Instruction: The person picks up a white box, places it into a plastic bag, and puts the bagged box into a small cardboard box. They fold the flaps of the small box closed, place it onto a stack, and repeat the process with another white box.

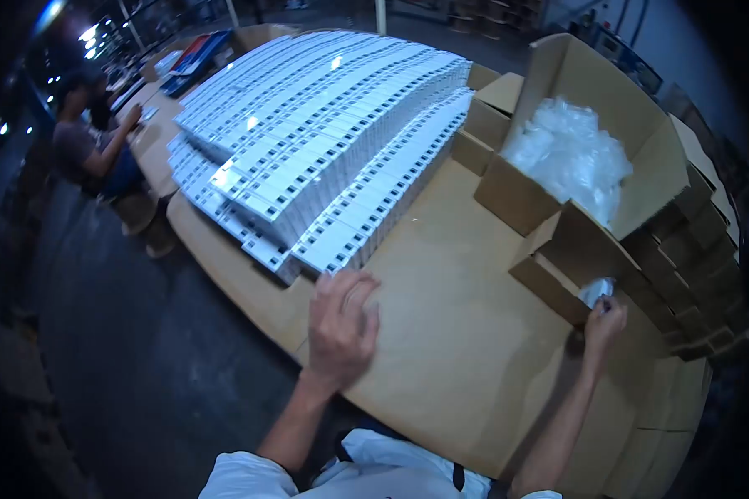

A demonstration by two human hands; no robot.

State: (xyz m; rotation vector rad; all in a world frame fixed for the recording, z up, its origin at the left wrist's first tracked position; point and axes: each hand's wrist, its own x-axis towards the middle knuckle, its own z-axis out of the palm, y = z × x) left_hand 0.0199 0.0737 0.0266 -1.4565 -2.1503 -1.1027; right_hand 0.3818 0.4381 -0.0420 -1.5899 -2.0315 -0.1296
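My left hand point(341, 328) is at the near corner of a large stack of small white boxes point(324, 125), its fingers loosely bent and apart, fingertips right at the lowest box. Rows of these boxes stand in stepped layers, each with a dark square on it. My right hand point(605, 322) pinches a small white packet point(596, 291) with a shiny, plastic-like surface. It is over the near end of a small open carton point(549, 277), whose inside is partly hidden by its walls.
A larger open carton point(516, 195) full of clear plastic bags point(570, 154) stands behind the small one. Folded cardboard point(682, 274) is piled at the right. Brown cardboard covers the table point(441, 333). Another person point(87, 141) sits at the far left near a blue tray point(195, 66).
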